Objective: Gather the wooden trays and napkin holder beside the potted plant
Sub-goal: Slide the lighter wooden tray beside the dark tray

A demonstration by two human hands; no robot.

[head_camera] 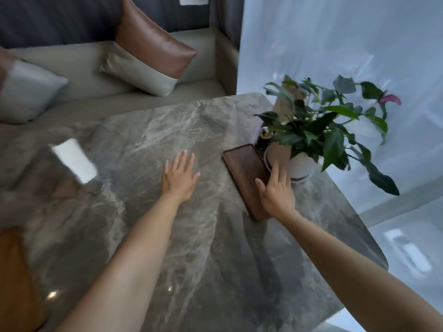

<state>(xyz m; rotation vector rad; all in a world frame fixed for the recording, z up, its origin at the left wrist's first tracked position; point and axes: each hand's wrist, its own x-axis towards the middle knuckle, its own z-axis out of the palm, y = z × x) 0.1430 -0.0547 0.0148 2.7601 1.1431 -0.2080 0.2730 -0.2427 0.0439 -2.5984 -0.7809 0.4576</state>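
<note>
Tons of open marble table [148, 130] on the left and center, nothing on it but the left hand [178, 178] lying flat w/ fingers spread, so that whole side is free to sweep thru. Right side is the tight bit: wooden tray [244, 168] sits right up against the white pot of the potted plant [318, 130], and the right hand [275, 190] rests flat on its near end. Leaves hang out over the right table edge. Small dark thing behind the pot at the tray's far end, too blurry to tell. Sofa cushions [148, 53] are well past the far edge.
</note>
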